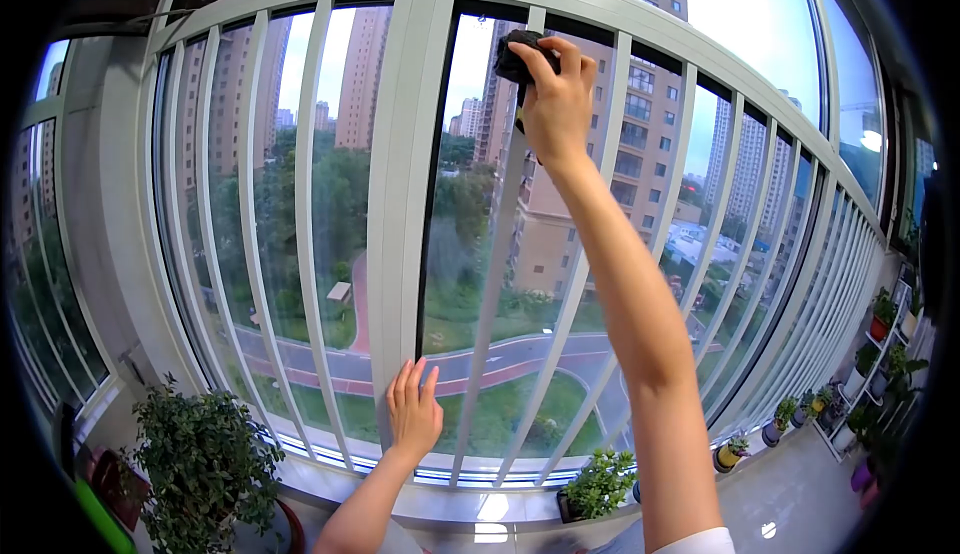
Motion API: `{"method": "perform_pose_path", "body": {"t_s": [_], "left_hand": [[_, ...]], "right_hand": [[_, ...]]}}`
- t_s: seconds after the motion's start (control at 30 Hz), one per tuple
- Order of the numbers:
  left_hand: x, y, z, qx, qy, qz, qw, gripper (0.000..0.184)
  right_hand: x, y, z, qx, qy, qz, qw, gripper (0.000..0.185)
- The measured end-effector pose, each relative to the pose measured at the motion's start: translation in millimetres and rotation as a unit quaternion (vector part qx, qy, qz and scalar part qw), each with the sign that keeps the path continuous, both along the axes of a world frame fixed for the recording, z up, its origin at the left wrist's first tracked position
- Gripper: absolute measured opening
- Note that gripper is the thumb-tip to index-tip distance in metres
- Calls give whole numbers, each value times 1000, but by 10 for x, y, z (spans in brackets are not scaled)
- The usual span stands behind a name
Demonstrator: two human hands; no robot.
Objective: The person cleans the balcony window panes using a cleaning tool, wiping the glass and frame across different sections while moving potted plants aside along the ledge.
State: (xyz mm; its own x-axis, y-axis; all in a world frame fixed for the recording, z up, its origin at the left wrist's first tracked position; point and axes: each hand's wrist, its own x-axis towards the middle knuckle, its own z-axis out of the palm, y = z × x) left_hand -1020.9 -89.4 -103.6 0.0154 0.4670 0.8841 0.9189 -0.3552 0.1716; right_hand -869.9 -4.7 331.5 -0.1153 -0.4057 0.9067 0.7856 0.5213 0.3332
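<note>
My right hand (556, 94) is raised high and closed around a dark, bunched cloth (522, 56). The cloth is pressed round the upper part of a white railing bar (507, 204), just below the top rail (560, 9). Lower down, my left hand (413, 409) rests with fingers stretched out against the foot of the wide white post (398, 184); nothing is held in it. Behind the bars is window glass (465, 284). Part of the cloth is hidden behind my right fingers.
A large leafy plant (205, 454) stands at the lower left. A small potted plant (600, 484) is on the sill near my right arm. Further right are several small pots (730, 451) and a plant rack (860, 384). Buildings and a curved road show outside.
</note>
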Motion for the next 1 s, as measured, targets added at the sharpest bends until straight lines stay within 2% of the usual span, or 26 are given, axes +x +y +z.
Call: {"method": "perform_pose_path", "body": {"t_s": [0.1,0.23,0.37,0.47,0.53,0.57,0.63,0.73,0.83,0.93,1.0], "left_hand": [[-16,-27,-14,-13,-6,-18,1000,63],[-46,-82,-9,-13,-20,-31,999,62],[-40,-64,-20,-2,-19,-21,1000,62],[56,-66,-31,4,-27,-12,1000,62],[112,-65,14,11,-28,-5,1000,62],[149,-71,34,-2,-45,-11,999,62],[223,-39,56,-9,-81,-29,996,61],[271,-26,72,-2,-88,-20,996,59],[268,37,7,11,-52,-11,998,59],[259,88,-17,13,-23,-17,1000,59],[257,83,-14,6,-22,-25,999,59]], "right_hand": [[-3,32,-531,23,-19,-1,1000,39],[138,108,-1967,55,-99,-60,992,36],[408,-92,-3284,-11,-296,-62,953,34],[592,-205,-3660,-76,-477,-38,875,28],[664,-290,-3441,-66,-495,-45,865,28],[708,-285,-3167,-71,-445,-62,890,30],[743,-272,-2396,-63,-329,-93,938,35],[689,-202,-961,32,-84,-98,991,43],[623,-8,90,37,-1,-75,997,46],[462,131,393,46,20,-140,989,44],[357,157,206,40,31,-126,991,43]]}}
